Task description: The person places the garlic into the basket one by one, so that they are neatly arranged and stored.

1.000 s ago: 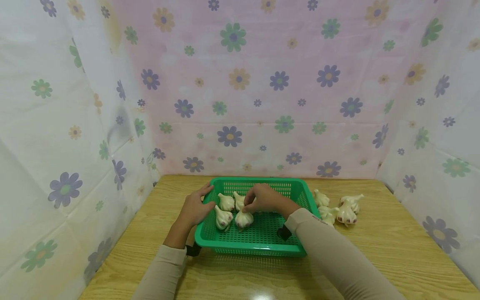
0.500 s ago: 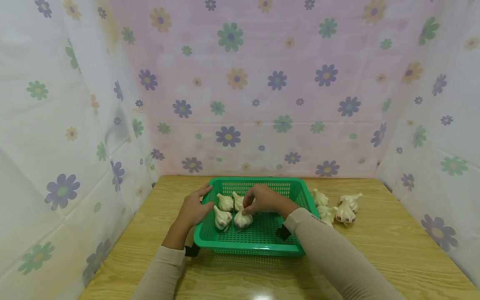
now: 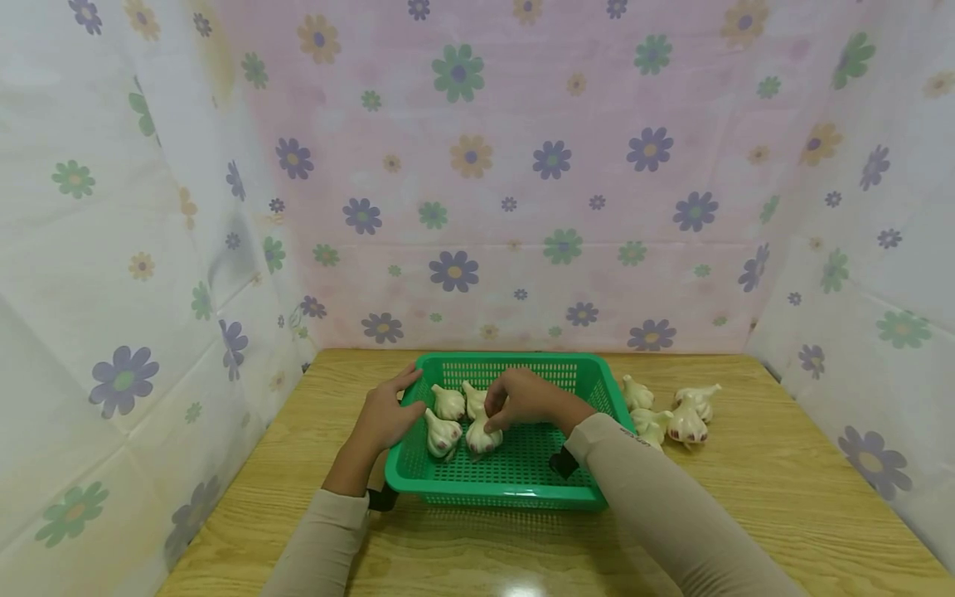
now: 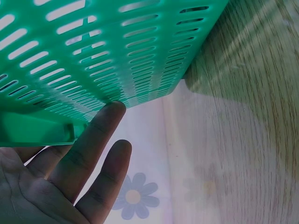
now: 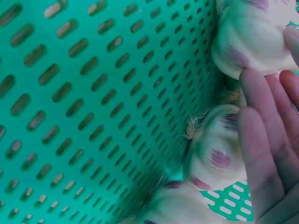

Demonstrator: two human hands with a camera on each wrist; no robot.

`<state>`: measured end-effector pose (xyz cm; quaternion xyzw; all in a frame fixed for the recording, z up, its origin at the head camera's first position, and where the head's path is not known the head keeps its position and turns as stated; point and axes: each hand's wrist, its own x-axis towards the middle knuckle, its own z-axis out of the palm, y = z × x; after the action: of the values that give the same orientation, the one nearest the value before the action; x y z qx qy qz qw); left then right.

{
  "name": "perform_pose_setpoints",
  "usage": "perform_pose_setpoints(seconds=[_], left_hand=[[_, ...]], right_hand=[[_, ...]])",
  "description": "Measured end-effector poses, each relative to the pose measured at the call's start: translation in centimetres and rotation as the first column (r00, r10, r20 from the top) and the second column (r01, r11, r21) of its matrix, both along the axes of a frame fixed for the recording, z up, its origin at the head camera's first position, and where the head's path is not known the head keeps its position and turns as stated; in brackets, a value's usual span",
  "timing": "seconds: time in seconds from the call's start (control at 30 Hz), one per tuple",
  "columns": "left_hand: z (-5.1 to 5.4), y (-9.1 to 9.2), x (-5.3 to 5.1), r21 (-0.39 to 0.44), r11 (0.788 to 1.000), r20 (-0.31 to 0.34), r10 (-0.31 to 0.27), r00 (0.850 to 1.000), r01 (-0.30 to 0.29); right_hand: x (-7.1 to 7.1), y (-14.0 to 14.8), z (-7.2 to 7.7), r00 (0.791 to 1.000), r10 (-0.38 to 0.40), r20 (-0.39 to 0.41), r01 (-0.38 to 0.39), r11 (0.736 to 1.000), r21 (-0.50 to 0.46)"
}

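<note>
A green slotted plastic basket holds several garlic bulbs at its left end. My left hand holds the basket's left rim, thumb over the top; in the left wrist view its fingers lie along the outer wall. Inside the basket, my right hand pinches the stem end of a garlic bulb, close to the basket floor. Beside it sit a front-left garlic bulb, a back-left garlic bulb and a partly covered garlic bulb. The right wrist view shows fingertips against a garlic bulb.
To the right of the basket, several more garlic bulbs lie on the wood-grain table. Flower-patterned cloth hangs behind the table and on both sides.
A fingertip of my right hand has slid slightly down toward the bulb's body. The left hand and basket hold their place; the view shifted a little.
</note>
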<state>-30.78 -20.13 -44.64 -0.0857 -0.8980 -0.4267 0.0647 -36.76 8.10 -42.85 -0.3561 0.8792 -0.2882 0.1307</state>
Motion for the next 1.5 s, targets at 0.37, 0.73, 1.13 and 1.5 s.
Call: perform_pose_setpoints(seconds=[0.37, 0.73, 1.13, 1.5], left_hand=[[-0.1, -0.1, -0.1, -0.001, 1.0, -0.007, -0.004, 1.0, 0.004], [-0.2, -0.1, 0.0, -0.001, 1.0, -0.008, -0.005, 1.0, 0.005], [-0.2, 0.0, -0.2, -0.002, 1.0, 0.0, 0.003, 1.0, -0.003], [-0.1, -0.1, -0.1, 0.006, 1.0, 0.001, 0.0, 1.0, 0.0]], right_hand=[[0.0, 0.0, 0.0, 1.0, -0.002, 0.004, 0.002, 1.0, -0.006], [0.4, 0.1, 0.7, 1.0, -0.014, -0.007, 0.013, 1.0, -0.015], [0.3, 0.9, 2.4, 0.998, -0.022, -0.061, 0.019, 0.998, -0.052], [0.8, 2.4, 3.8, 0.993, -0.019, -0.113, 0.011, 0.997, -0.073]])
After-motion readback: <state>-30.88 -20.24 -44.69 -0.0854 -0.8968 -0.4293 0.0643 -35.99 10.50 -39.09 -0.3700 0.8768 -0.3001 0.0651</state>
